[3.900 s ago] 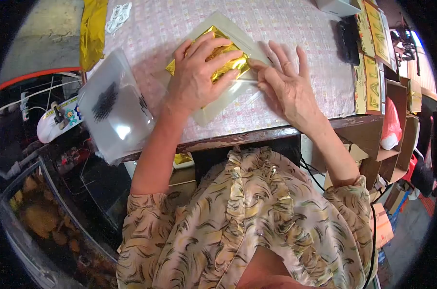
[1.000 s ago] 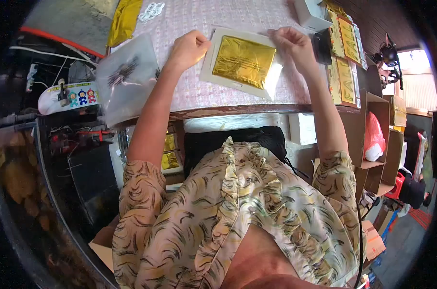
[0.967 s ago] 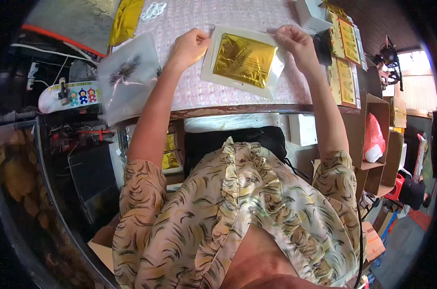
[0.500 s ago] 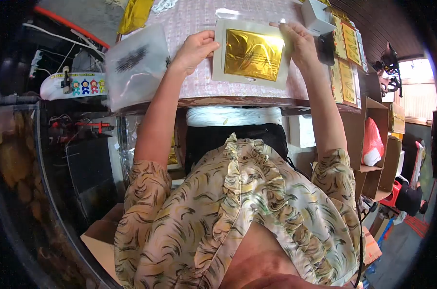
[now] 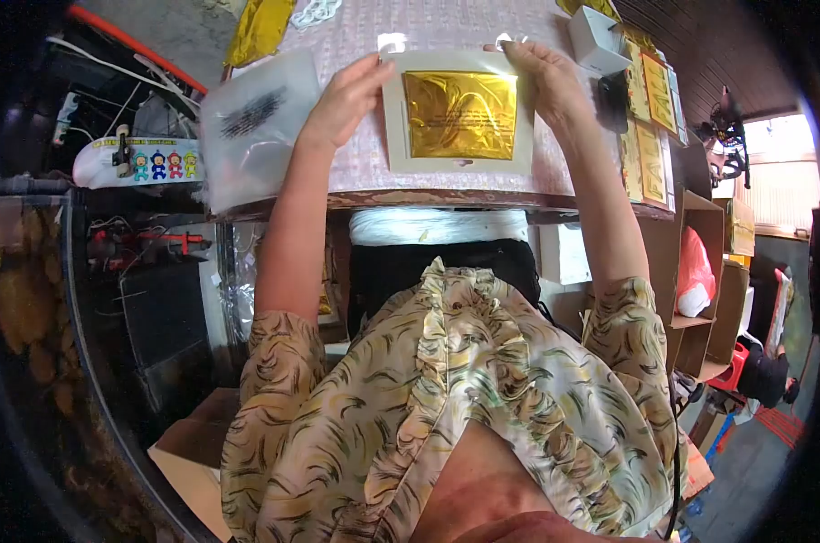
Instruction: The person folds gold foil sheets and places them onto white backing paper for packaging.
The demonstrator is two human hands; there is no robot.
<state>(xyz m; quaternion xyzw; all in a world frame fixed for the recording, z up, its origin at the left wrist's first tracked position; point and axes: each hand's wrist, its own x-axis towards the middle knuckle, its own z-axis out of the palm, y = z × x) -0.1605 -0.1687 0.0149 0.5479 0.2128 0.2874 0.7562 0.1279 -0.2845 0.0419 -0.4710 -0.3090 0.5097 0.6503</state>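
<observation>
A gold foil packet lies on a pale flat card that shows as a border around it, over the patterned tabletop. My left hand pinches the card's upper left corner between thumb and fingers. At the upper right corner, my right hand grips the same card, thumb and fingers closed on its edge. Small bright white patches show at the card's top edge, near both hands. Left of my left hand, a translucent plastic bag with dark printing rests at the table's edge.
Gold foil and white string lie at the table's back left. A white box, a black object and yellow printed packages sit at the right. Cardboard boxes stand beyond the table's right edge.
The card with the gold packet has shifted left and slightly down and is turned straighter. My left hand has moved left and a little down; my right hand has moved slightly left.
</observation>
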